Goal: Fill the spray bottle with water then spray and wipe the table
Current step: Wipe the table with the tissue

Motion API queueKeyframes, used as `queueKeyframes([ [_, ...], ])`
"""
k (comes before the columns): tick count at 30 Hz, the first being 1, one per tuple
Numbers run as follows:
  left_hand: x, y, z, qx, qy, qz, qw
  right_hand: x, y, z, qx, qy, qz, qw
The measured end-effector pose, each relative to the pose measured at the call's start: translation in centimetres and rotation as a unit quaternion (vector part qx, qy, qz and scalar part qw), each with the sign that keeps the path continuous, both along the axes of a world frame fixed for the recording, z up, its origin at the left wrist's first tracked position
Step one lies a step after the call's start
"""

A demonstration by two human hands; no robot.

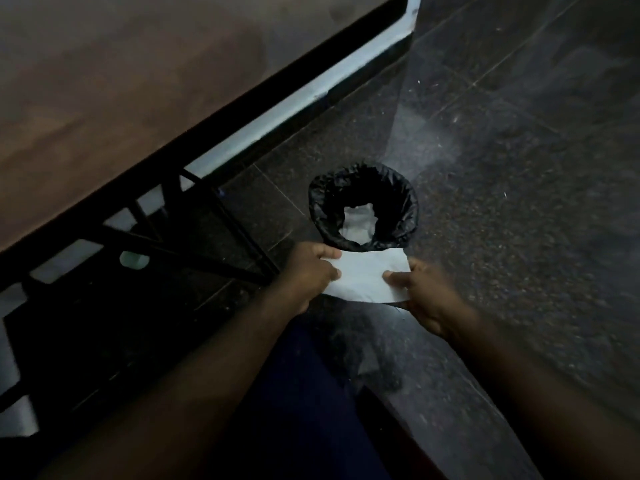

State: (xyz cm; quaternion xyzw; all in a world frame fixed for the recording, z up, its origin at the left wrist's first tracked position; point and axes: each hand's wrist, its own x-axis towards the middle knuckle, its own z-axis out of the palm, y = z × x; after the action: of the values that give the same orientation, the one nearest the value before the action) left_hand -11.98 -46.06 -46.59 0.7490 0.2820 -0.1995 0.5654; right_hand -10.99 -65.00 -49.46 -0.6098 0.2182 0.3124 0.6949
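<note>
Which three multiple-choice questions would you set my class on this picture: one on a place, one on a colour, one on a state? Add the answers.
1. Where does the bin stand? A in a cupboard; B on the floor beside the table; C on a chair.
2. What colour is the bag lining the bin? A black; B white; C red.
3. How is the paper sheet held? A balled in one fist; B spread between two hands; C not held.
Answers: B, dark floor tiles surround it near the table's edge; A, a black bag folds over the rim; B, the left hand and right hand each pinch an end.
</note>
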Motion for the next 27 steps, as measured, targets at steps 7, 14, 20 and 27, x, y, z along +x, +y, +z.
queueKeyframes([
  [7, 4.4, -1.4, -5.0, 0.069, 0.045, -0.045, 0.996, 4.1, -0.7, -5.2, -0.05, 0.007, -0.029, 0.998],
  [14, 8.0, -1.9, -7.9, 0.007, 0.059, 0.009, 0.998, 10.8, 0.0, -8.9, -0.167, -0.087, 0.03, 0.982],
  [20, 11.0, -3.5, -9.1, -0.105, 0.066, 0.044, 0.991, 19.7, 1.0, -9.5, -0.284, -0.244, 0.128, 0.918],
  [27, 12.2, -3.5, -11.6, -0.135, 0.088, 0.042, 0.986, 23.5, 3.6, -11.6, -0.304, -0.271, 0.289, 0.866],
])
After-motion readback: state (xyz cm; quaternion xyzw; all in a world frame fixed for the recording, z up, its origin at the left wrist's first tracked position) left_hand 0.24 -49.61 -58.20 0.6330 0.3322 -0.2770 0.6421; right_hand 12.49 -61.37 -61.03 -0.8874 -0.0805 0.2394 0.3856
